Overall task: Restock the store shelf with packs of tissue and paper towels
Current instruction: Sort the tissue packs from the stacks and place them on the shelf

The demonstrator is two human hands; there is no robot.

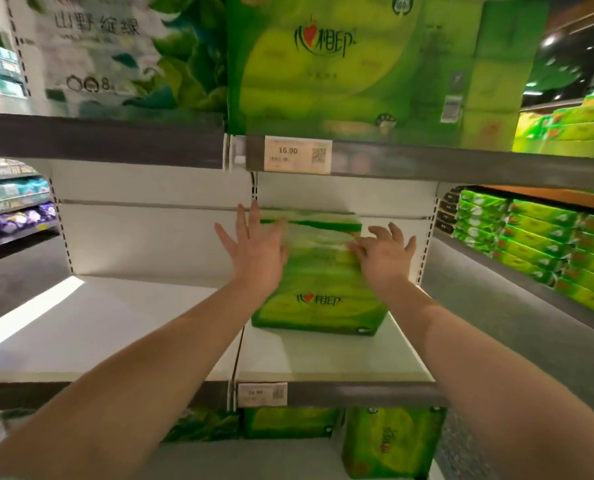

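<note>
A green pack of tissue lies on the white middle shelf, toward the back panel. My left hand is at the pack's left top edge, fingers spread and palm against its side. My right hand rests on the pack's upper right corner with fingers apart. Neither hand is wrapped around the pack. Both forearms reach in from below.
The shelf above holds a large green tissue pack and a white-green pack, with a price tag on its rail. More green packs sit on the shelf below. Stacked green packs fill the right-hand shelving.
</note>
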